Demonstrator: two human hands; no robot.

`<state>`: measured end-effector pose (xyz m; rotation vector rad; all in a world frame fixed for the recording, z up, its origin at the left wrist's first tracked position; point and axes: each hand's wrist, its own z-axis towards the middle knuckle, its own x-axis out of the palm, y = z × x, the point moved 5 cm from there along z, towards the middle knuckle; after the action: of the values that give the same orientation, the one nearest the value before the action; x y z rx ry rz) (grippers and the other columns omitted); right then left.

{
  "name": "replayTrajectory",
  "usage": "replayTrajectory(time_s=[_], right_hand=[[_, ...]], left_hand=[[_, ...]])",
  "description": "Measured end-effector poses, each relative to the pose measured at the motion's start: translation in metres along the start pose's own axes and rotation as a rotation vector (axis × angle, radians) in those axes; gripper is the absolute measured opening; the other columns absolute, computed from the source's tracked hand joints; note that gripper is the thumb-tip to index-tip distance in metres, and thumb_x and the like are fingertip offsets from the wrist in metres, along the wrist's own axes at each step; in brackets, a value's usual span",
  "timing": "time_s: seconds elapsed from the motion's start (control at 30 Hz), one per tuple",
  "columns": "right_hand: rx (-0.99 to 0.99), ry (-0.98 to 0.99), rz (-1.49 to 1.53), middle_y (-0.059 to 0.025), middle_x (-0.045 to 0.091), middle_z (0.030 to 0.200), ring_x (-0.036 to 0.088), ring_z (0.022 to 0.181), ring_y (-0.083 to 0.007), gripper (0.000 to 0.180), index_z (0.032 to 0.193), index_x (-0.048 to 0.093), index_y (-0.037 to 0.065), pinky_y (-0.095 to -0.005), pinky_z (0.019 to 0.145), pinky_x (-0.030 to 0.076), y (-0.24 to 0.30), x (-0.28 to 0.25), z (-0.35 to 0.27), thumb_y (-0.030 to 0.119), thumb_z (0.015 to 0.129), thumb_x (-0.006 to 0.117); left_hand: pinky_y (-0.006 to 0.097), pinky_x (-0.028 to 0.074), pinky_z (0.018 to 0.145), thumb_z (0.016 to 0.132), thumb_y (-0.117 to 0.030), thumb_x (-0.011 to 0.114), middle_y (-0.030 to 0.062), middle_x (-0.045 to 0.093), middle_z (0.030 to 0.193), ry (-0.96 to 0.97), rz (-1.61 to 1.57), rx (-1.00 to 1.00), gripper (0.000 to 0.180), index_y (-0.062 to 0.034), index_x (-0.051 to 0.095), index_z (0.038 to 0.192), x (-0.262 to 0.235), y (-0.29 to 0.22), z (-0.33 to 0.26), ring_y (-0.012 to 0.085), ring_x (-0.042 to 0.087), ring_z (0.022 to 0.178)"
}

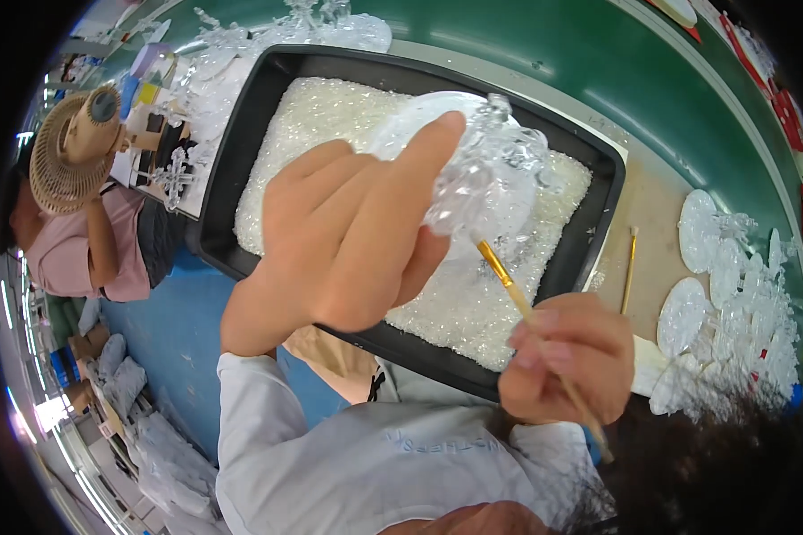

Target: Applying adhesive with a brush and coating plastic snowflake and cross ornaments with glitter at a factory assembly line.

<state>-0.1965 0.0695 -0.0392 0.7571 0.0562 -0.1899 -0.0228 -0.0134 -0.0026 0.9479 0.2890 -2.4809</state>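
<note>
My left hand [348,232] is closed on a clear, glassy ornament [491,165], its thumb and index finger at the piece's left side. Behind the ornament shows a pale round disc [400,127], which looks like its base; the fingers hide where they join. In my right hand [569,357] is a thin paintbrush [505,278] with a gold ferrule and wooden handle, pinched between fingertips. Its tip is at the ornament's lower edge; I cannot tell whether it touches. Both hands are over a black tray [221,209] spread with glittery white granules [308,116].
Another paintbrush [631,267] lies right of the tray. Several clear ornaments on round discs [684,312] crowd the right side. More clear pieces [357,34] lie beyond the tray on a green surface [509,49]. A person in pink [98,245] sits at left beside a tan fan [73,152].
</note>
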Motion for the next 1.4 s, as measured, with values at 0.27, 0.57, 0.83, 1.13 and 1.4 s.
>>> replayTrajectory(time_s=[0.27, 0.57, 0.83, 1.13, 1.4], right_hand=[[-0.008, 0.032, -0.145, -0.0222, 0.063, 0.092, 0.068, 0.063, -0.0229, 0.032, 0.101, 0.057, -0.002, -0.0278, 0.052, 0.056, 0.006, 0.010, -0.003, -0.011, 0.073, 0.068], [-0.037, 0.005, -0.079, -0.0229, 0.065, 0.085, 0.067, 0.061, -0.0245, 0.038, 0.095, 0.058, -0.003, -0.0275, 0.049, 0.054, 0.009, 0.011, 0.001, -0.014, 0.062, 0.073], [-0.109, 0.010, -0.061, -0.0212, 0.067, 0.079, 0.067, 0.059, -0.0259, 0.032, 0.092, 0.061, -0.002, -0.0310, 0.048, 0.054, 0.011, 0.013, 0.003, -0.005, 0.064, 0.076], [-0.126, -0.093, -0.087, -0.0197, 0.068, 0.081, 0.067, 0.060, -0.0276, 0.034, 0.091, 0.063, -0.001, -0.0319, 0.050, 0.055, 0.008, 0.014, 0.003, 0.000, 0.061, 0.079], [-0.080, 0.002, -0.038, -0.0151, 0.070, 0.083, 0.068, 0.068, -0.0262, 0.027, 0.089, 0.065, 0.003, -0.0309, 0.058, 0.055, 0.010, 0.013, 0.007, 0.003, 0.065, 0.076]], left_hand=[[0.032, 0.043, 0.043, 0.094, -0.003, 0.053, 0.0350, 0.065, 0.096, 0.130, 0.045, -0.050, 0.017, 0.0135, 0.051, 0.097, -0.014, -0.019, 0.002, 0.0273, 0.057, 0.053], [0.035, 0.046, 0.047, 0.094, -0.004, 0.051, 0.0352, 0.064, 0.097, 0.070, 0.079, 0.016, 0.023, 0.0160, 0.051, 0.104, -0.011, -0.023, -0.004, 0.0314, 0.061, 0.059], [0.031, 0.033, 0.041, 0.080, 0.005, 0.063, 0.0291, 0.067, 0.095, 0.000, 0.081, 0.034, 0.029, 0.0182, 0.055, 0.104, -0.011, -0.023, 0.001, 0.0213, 0.050, 0.047], [0.033, 0.033, 0.041, 0.085, 0.001, 0.060, 0.0273, 0.066, 0.097, -0.017, 0.021, 0.052, 0.032, 0.0179, 0.052, 0.111, -0.015, -0.023, -0.007, 0.0231, 0.048, 0.047], [0.033, 0.034, 0.044, 0.080, 0.005, 0.059, 0.0172, 0.063, 0.078, -0.020, 0.021, 0.060, 0.037, 0.0151, 0.055, 0.116, -0.017, -0.024, -0.006, 0.0222, 0.045, 0.047]])
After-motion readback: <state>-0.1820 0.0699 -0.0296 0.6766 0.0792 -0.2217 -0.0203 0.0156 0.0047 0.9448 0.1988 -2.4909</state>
